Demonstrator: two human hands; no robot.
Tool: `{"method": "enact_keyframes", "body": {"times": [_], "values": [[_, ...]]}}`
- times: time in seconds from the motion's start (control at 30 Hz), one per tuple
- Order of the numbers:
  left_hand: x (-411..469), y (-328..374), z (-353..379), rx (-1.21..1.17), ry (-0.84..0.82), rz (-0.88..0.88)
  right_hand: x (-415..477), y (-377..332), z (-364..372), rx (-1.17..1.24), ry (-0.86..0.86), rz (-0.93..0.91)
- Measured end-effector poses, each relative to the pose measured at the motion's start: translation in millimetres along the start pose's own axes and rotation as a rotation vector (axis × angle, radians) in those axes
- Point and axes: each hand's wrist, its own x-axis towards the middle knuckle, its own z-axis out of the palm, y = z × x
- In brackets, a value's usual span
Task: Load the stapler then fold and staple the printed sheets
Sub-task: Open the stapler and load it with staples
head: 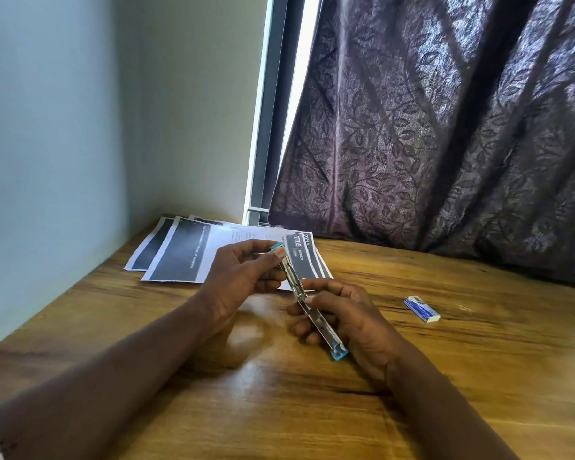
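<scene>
**Stapler opened out, held in both your hands above the table**

Corner desk: brown wooden table (478, 360), pale wall (47, 127) on the left, dark purple leaf-patterned curtain (445, 127) on the right, with a strip of window frame (269, 127) between them.

- The long metal stapler with blue plastic ends (324, 333) is swung open into one nearly straight line, running from far-left to near-right, and is off the table.
- Your left hand (246, 270) pinches the far blue end, thumb on top, fingers curled behind.
- Your right hand (346, 320) grips the near half, fingers wrapped round it from the right. The near blue end sticks out just below the palm.
- The printed sheets with dark grey blocks (186, 257) lie fanned flat at the far side of the table, just beyond your left hand. Your hand and the stapler hide their near right part. "2705" is legible; the rest of the text is too small.
- Can't tell whether the stapler's channel holds any staples: fingers and blur cover it.
- A small blue-and-white box (422, 309) lies flat on the table, right of your right hand and apart from it. Its contents are not visible.
- Both forearms are cut off by the bottom edge.
</scene>
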Motion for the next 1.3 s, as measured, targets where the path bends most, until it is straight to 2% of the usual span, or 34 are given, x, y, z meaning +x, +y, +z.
{"method": "enact_keyframes", "body": {"times": [0.17, 0.33, 0.47, 0.57, 0.8, 0.9, 0.97, 1.13, 1.3], "values": [[0.7, -5.0, -0.9, 0.149, 0.049, 0.066, -0.5, -0.2, 2.4, 0.055, 0.037, 0.022], [-6.5, -6.1, -1.2, 0.779, 0.164, 0.403, -1.4, -0.1, 2.7, 0.108, 0.074, 0.067], [-9.7, -1.8, -1.8, 1.101, 0.096, 0.602, 0.2, 1.8, 0.8, 0.202, 0.102, 0.086], [-10.1, -4.0, -1.3, 1.162, 0.025, 0.615, -0.2, 1.9, 0.6, 0.211, 0.123, 0.080], [-13.0, -2.4, 2.1, 1.266, -0.008, 0.646, 0.9, 5.0, 3.1, 0.207, 0.155, 0.047], [-15.0, -2.8, 6.5, 1.314, -0.062, 0.653, 0.8, 7.4, 4.6, 0.136, 0.165, -0.002], [-15.9, -5.3, 9.0, 1.301, -0.068, 0.635, 1.4, 9.1, 6.3, 0.110, 0.185, -0.034], [-17.7, -11.7, 14.6, 1.209, 0.038, 0.562, 6.3, 14.3, 9.2, 0.067, 0.253, -0.061], [-20.6, -12.9, 19.6, 1.203, -0.017, 0.498, 8.2, 19.2, 8.4, 0.016, 0.259, -0.081]]}}
